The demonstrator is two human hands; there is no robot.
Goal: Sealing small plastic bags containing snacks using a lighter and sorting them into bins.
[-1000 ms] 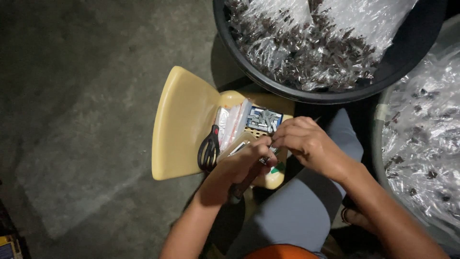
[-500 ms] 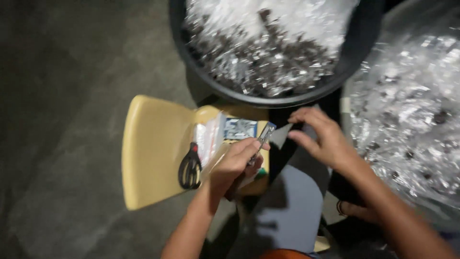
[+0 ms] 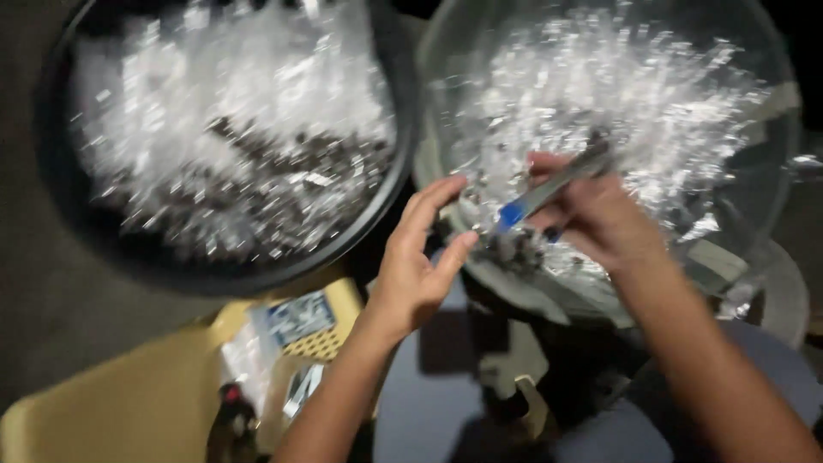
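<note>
Left tub (image 3: 51,171): full of small bags.
Right tub (image 3: 771,197): just beside it.
Hands: between tubs, over right tub's near rim.
Stool (image 3: 111,403): below left tub.

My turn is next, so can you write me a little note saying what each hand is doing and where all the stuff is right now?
Left hand: open, holds nothing, fingers spread near the rim of the clear basin.
Right hand: shut on a thin tool with a blue tip, held over the clear basin.
Clear basin: full of shiny plastic packets.
Black tub: on the left, also heaped with packets, with dark bits among them.
Yellow stool: low left, carries small packets and scissors.
Done and left: the blur hides how many packets are finished.
</note>
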